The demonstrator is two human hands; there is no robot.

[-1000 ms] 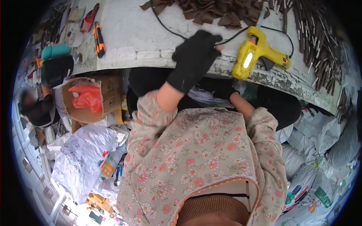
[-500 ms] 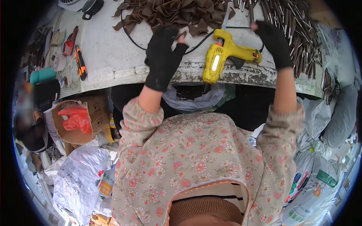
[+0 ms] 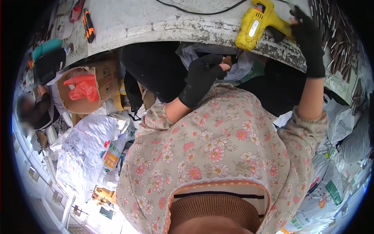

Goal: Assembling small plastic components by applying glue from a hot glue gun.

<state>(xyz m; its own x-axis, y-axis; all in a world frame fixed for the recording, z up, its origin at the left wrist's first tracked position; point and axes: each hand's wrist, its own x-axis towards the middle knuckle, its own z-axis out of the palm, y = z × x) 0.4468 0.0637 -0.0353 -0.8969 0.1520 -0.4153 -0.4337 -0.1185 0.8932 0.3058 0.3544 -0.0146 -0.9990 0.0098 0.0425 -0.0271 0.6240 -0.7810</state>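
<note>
Over my lap, just short of the table edge, my left hand (image 3: 204,78) wears a black fingerless glove and pinches a small brown fabric piece (image 3: 228,61). A yellow hot glue gun (image 3: 253,29) lies at the table's front edge, its nozzle pointing toward me over the edge. By the end of its handle is my right hand (image 3: 309,43), gloved the same way. Its fingers are bent and partly hidden, so whether they grip anything does not show. Many thin dark brown sticks with pale ends (image 3: 341,43) lie beside it on the right.
A black cord (image 3: 206,13) curves across the worn white table (image 3: 156,29). An orange-black utility knife (image 3: 88,26) lies at the left. Below stand a cardboard box (image 3: 107,84) with a red plastic bag (image 3: 83,87) and stuffed white bags (image 3: 87,152). Another person (image 3: 37,109) is at far left.
My left hand has come off the tabletop toward me and to the right, with the brown piece. My right hand has come nearer the glue gun's handle end. The whole view has shifted.
</note>
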